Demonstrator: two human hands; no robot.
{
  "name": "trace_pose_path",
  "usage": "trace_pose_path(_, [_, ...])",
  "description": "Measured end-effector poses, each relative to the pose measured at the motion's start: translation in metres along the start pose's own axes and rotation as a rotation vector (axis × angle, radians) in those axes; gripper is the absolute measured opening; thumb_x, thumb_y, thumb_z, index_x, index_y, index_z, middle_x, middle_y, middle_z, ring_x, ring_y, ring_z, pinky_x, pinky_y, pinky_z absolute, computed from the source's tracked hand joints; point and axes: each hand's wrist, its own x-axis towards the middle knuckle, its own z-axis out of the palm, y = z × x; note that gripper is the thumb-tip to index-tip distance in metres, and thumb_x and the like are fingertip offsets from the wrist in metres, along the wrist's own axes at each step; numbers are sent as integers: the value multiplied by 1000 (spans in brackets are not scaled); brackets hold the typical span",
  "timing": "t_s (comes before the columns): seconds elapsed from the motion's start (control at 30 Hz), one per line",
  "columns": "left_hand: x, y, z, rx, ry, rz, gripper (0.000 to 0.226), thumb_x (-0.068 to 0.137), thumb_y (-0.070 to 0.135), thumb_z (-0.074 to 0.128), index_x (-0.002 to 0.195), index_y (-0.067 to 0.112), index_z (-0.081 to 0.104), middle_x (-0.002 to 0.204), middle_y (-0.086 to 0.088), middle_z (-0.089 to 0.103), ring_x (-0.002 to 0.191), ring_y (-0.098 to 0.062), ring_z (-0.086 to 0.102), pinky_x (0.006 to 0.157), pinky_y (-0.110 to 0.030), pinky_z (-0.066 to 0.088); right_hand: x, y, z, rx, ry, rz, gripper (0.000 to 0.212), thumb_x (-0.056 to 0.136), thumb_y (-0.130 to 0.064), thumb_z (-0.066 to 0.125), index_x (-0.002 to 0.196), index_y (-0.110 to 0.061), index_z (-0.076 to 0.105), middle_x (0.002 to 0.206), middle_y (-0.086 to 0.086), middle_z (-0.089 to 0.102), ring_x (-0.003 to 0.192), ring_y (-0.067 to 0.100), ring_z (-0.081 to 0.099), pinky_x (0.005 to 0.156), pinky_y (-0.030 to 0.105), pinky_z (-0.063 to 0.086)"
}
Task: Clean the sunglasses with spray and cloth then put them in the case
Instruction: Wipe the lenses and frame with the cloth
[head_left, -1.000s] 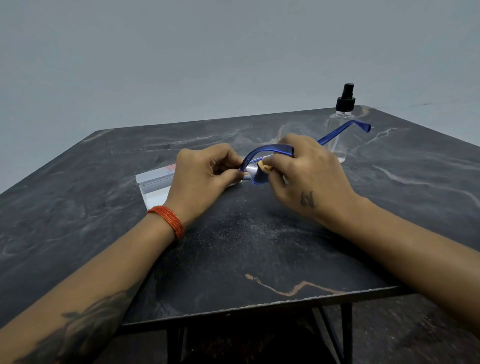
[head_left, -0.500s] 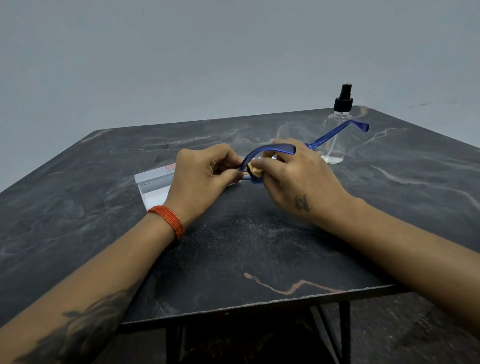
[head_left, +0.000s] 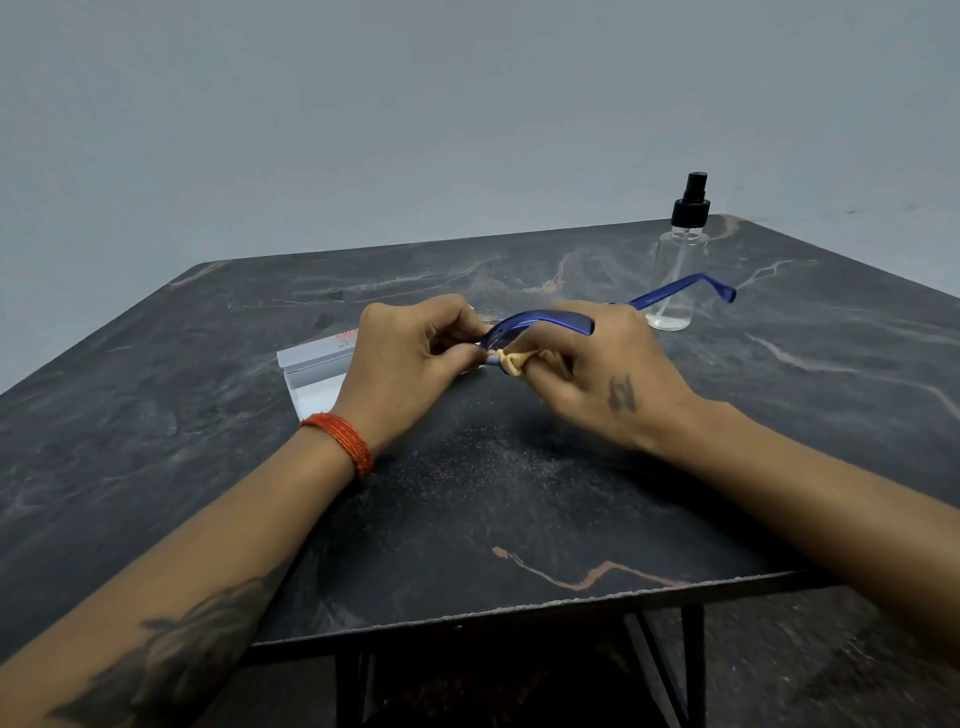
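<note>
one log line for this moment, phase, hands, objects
phase: wiping | left hand: holds sunglasses | right hand: rubs cloth on lens | spray bottle: upright on table | case: behind left hand

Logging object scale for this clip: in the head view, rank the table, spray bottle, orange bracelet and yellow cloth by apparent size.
1. table
2. spray bottle
3. orange bracelet
4. yellow cloth, mostly hidden in the right hand, so its true size is unclear.
</note>
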Motion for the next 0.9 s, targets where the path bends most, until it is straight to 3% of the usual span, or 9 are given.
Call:
trace_pose_path(0.1, [1,1,-1,-30,10,-28,12,69,-1,74,74,9,68,67,5,66,61,14,57,61,-2,41,2,6,-5,410,79,261,6,85,-4,59,82,-9,61,61,2,64,52,14,62,51,27,51])
trace_pose_path(0.2, [1,4,-1,-83,21,-49,12,68,6,72,73,14,65,69,2,68,62,8,61,60,-4,43,3,12,-11,741,169,444,23,87,3,59,95,-17,52,65,1,64,50,16,63,47,29,52])
trace_pose_path(0.3, [0,4,-1,-116,11,-76,7,68,13,69,75,11,68,70,0,70,67,-8,67,64,-17,53,5,15,-14,883,163,514,30,89,4,56,105,-20,49,61,-1,63,46,16,59,49,29,52])
trace_pose_path(0.4, [1,4,-2,-112,3,-76,9,69,9,70,78,7,69,69,4,68,69,-8,67,67,-19,55,6,14,-17,977,139,516,32,91,4,54,115,-16,50,65,13,62,45,16,56,45,24,50])
trace_pose_path(0.57, [1,6,-2,-99,-18,-64,11,71,-1,74,80,4,69,71,8,66,69,-2,66,66,-12,53,7,11,-16,898,134,501,24,90,-2,58,106,-19,65,61,0,66,53,6,54,49,16,42])
trace_pose_path(0.7, [1,7,-1,-99,-26,-58,12,69,-3,75,78,2,69,73,8,66,65,8,62,65,-9,50,6,9,-14,841,134,489,19,88,-5,62,88,-23,65,72,-1,72,61,6,64,56,19,49])
trace_pose_path(0.83, [1,8,-1,-94,-31,-38,12,69,0,76,79,5,70,73,3,68,71,-3,65,66,-14,53,5,8,-10,618,163,392,25,87,-1,61,81,-26,60,71,-1,68,57,9,65,55,24,55])
trace_pose_path(0.9, [1,9,-1,-106,-28,-35,11,69,4,75,78,6,69,73,3,68,71,-5,66,66,-16,54,4,8,-5,441,186,323,20,84,-3,61,84,-22,65,72,-1,65,58,11,65,57,30,57])
